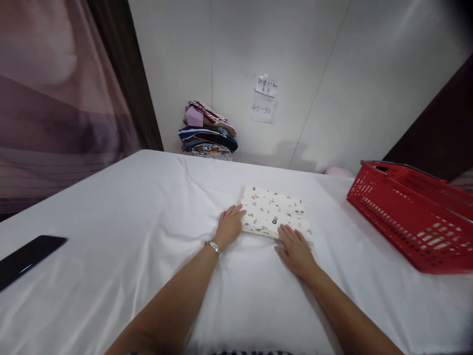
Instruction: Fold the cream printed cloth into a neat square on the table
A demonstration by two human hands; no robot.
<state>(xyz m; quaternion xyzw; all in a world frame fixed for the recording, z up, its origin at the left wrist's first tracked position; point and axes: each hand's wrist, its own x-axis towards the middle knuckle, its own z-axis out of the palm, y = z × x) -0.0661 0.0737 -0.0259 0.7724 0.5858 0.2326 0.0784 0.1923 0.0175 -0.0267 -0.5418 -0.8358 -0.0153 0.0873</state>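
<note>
A folded white cloth (273,207) with small scattered prints lies flat on the white-sheeted table (121,217), its layered edge facing me. My left hand (229,226) rests at the cloth's left edge, fingers stretched out and fingertips touching it. On the near right part of the cloth lies my right hand (296,250), palm down, fingers extended over the front edge. Neither hand grips anything. Around my left wrist is a silvery bracelet (213,246).
A red plastic basket (406,212) with metal handles stands at the right. Folded fabrics (209,130) are piled at the back by the wall. A dark, flat, glossy object (27,259) lies at the left edge. Paper notes (263,109) hang on the wall.
</note>
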